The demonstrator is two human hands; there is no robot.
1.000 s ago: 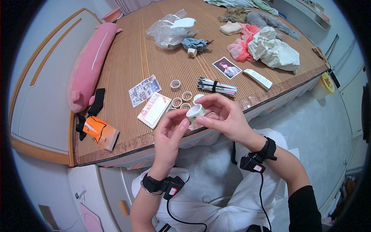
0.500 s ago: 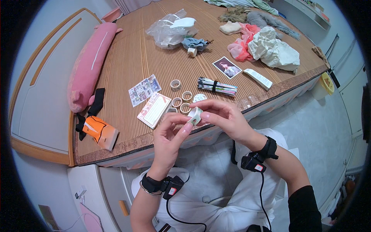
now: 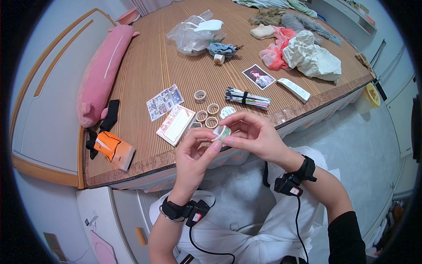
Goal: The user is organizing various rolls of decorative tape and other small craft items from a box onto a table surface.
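Note:
A small roll of patterned washi tape [image 3: 223, 132], white with green, is held up between both hands just over the bed's front edge. My left hand [image 3: 193, 147] pinches its left side between thumb and fingers. On the other side my right hand [image 3: 251, 134] grips it with thumb and fingertips. Right behind the roll, several more tape rolls [image 3: 211, 122] stand and lie on the mat, and one tape roll [image 3: 200, 96] sits a little farther back. A round white disc [image 3: 227, 112] lies beside them. To the left are a notepad [image 3: 176, 125] and a sticker sheet [image 3: 164, 102].
Strapped pens [image 3: 247, 98], a photo card [image 3: 258, 77] and a white box [image 3: 293, 90] lie to the right on the woven mat [image 3: 145, 66]. Farther back are a plastic bag [image 3: 189, 39] and cloths [image 3: 310, 57]. An orange pouch [image 3: 113, 149] and long pink plush [image 3: 105, 75] lie left.
The tape roll has turned slightly between my fingers, and my right thumb has shifted a little toward the left. Everything on the bed stays in place.

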